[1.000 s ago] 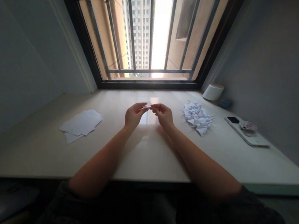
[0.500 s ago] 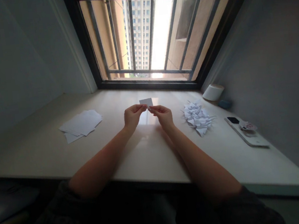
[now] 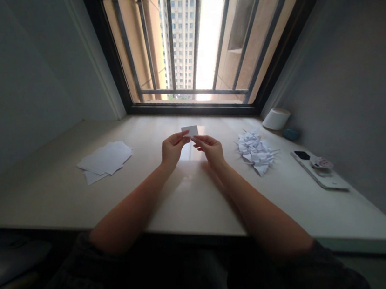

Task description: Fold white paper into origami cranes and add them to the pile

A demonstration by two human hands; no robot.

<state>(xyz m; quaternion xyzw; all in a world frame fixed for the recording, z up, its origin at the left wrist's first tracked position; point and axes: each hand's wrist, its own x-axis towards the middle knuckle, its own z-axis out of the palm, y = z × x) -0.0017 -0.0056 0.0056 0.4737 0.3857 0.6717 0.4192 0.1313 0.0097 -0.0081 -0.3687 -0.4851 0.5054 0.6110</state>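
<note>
A small white piece of paper (image 3: 193,129) is held up over the middle of the white counter (image 3: 192,196). My left hand (image 3: 172,149) pinches its lower left part, with the fingers reaching onto its face. At the lower edge, my right hand (image 3: 211,149) is closed, thumb and fingertips together on the paper. The two hands' fingertips nearly meet. Off to the left lies a loose stack of white paper sheets (image 3: 105,159). To the right of my right hand is a pile of folded white paper pieces (image 3: 255,151).
A white phone (image 3: 327,181) with a round grip on its back lies at the right. Near the right wall are a white roll-like object (image 3: 276,119) and a small dark blue object (image 3: 290,134). Behind the counter stands a barred window (image 3: 188,105).
My left fingers have shifted up onto the face of the paper. My right hand stays nearly where it was, and the piles have not changed.
</note>
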